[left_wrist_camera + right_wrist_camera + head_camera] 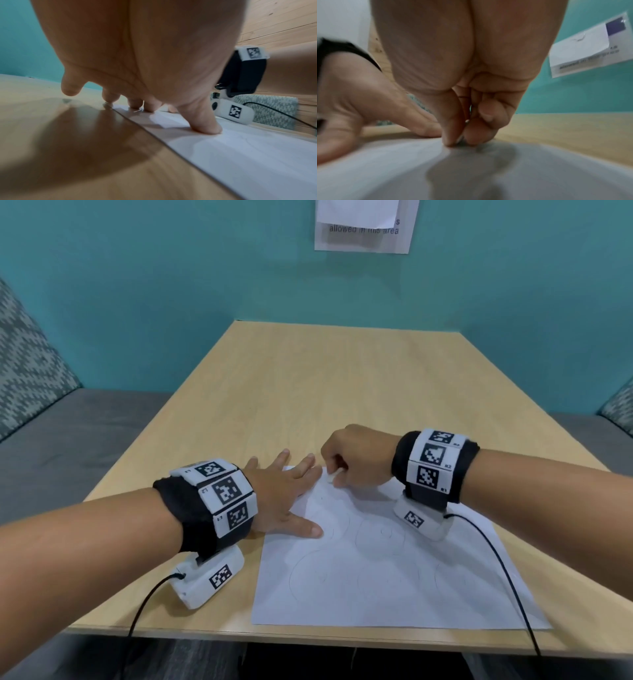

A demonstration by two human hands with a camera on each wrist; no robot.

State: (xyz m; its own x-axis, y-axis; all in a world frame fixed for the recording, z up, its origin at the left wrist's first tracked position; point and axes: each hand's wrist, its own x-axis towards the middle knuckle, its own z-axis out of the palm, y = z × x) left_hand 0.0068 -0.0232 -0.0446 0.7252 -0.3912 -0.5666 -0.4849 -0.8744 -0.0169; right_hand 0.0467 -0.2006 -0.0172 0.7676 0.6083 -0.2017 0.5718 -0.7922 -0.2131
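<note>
Head view, watched from my remote station: my left hand (277,498) lies flat with its fingers spread wide. Thumb and fingertips press down on the left edge of the sheet of paper (394,577). The sheet sits on the table (308,392) near its front edge and has faint pencil circles (380,537) drawn on it. My right hand (356,460) is curled tight, pinching a small white piece (333,475) against the sheet's far left corner, just beside the left fingertips. I cannot tell what the piece is.
</note>
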